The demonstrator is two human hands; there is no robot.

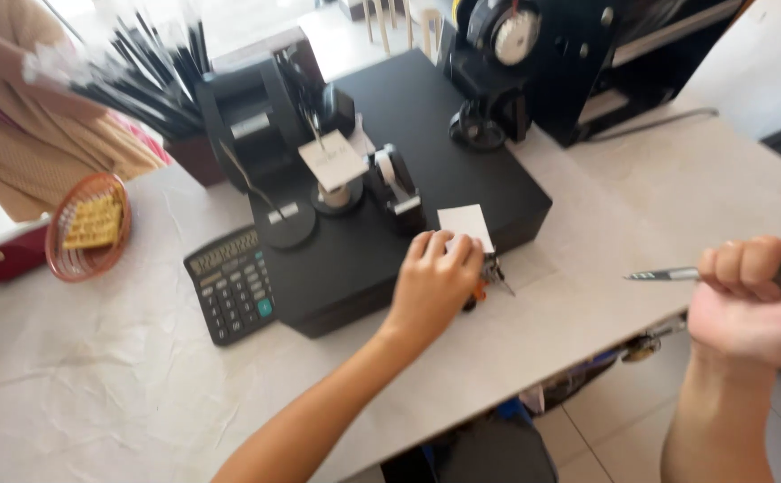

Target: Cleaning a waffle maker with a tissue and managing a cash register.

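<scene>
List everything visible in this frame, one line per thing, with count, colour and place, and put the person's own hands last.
black box: one, black, centre of the table
white slip: one, white, on the box's front edge
tape dispenser: one, black with a white roll, on the box
note spike: one, round base with a white paper on it, on the box
calculator: one, black, left of the box
basket: one, orange-red, far left, holding yellowish pieces
pens: a bunch, dark, upper left
table: one, off-white
left hand: fingertips on the white slip
right hand: closed around a silver pen
</scene>
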